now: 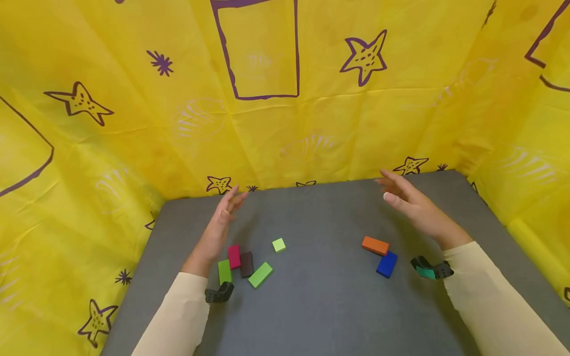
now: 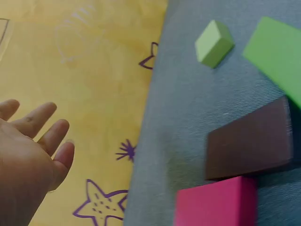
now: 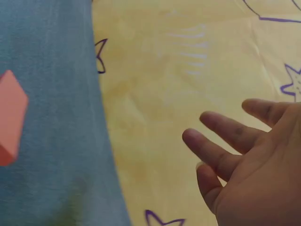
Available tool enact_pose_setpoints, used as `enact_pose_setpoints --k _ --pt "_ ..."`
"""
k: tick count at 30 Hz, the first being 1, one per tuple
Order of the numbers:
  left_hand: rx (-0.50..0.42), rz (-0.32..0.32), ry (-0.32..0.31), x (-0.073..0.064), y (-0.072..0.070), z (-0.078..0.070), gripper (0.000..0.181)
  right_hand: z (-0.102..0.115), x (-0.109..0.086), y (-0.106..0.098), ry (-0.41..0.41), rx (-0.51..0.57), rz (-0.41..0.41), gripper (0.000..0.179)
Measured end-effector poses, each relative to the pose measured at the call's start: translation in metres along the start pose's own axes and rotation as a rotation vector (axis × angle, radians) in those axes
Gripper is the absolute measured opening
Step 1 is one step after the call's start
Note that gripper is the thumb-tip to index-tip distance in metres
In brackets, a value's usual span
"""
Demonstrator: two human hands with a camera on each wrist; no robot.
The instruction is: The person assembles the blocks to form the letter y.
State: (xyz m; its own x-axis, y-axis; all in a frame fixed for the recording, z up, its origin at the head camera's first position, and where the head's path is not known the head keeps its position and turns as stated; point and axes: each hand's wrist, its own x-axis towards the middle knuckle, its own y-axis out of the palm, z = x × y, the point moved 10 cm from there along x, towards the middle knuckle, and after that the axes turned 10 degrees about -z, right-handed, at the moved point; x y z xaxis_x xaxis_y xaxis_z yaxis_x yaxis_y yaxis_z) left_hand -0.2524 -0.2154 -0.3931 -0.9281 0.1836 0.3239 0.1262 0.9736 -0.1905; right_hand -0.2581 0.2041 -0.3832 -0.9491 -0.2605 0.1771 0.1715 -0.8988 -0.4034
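My left hand [image 1: 219,226] hovers over the left side of the grey table, fingers relaxed and holding nothing. Close by it lie a pink block [image 1: 234,256], a dark brown block [image 1: 246,265] and a green block [image 1: 224,272]. A second, lighter green block [image 1: 260,275] lies at an angle beside the brown one, and a small yellow-green cube [image 1: 279,245] sits farther right. On the other side, my right hand [image 1: 416,210] is raised with loose, empty fingers. Nearest to it are an orange block [image 1: 375,245] and a blue block [image 1: 387,264], their ends meeting.
The grey table [image 1: 318,296] runs back to a yellow cloth [image 1: 267,143] printed with starfish, which hangs behind it and along both sides. Each wrist wears a dark strap mount, the right mount [image 1: 432,268] with a teal patch.
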Motion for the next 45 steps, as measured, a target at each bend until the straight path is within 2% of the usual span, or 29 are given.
enact_pose_setpoints --k 8,14,21,24,28,31,34,41,45 --pt "-0.027 -0.02 -0.105 -0.014 0.017 0.03 0.08 -0.024 -0.009 0.017 0.014 0.003 -0.012 0.066" --pt "-0.07 -0.038 -0.137 -0.021 0.032 0.05 0.081 -0.038 -0.011 0.027 0.004 -0.022 -0.034 0.068" --pt "-0.074 -0.07 -0.228 -0.029 0.045 0.07 0.075 -0.06 -0.02 0.039 0.039 0.017 -0.035 0.07" --pt "-0.001 -0.074 -0.268 -0.032 0.051 0.078 0.078 -0.07 -0.026 0.041 0.059 0.044 -0.046 0.07" --pt "0.162 -0.087 -0.322 -0.037 0.057 0.089 0.091 -0.083 -0.032 0.044 0.088 0.041 -0.071 0.071" --pt "0.242 -0.11 -0.337 -0.039 0.059 0.093 0.095 -0.095 -0.037 0.046 0.109 0.03 -0.086 0.072" --pt "0.306 -0.116 -0.32 -0.04 0.064 0.095 0.09 -0.104 -0.043 0.048 0.111 0.006 -0.113 0.07" --pt "0.496 -0.074 -0.226 -0.039 0.075 0.095 0.069 -0.109 -0.054 0.044 0.042 -0.067 -0.243 0.059" --pt "0.565 -0.093 -0.203 -0.039 0.072 0.09 0.055 -0.109 -0.054 0.05 0.02 -0.106 -0.221 0.057"
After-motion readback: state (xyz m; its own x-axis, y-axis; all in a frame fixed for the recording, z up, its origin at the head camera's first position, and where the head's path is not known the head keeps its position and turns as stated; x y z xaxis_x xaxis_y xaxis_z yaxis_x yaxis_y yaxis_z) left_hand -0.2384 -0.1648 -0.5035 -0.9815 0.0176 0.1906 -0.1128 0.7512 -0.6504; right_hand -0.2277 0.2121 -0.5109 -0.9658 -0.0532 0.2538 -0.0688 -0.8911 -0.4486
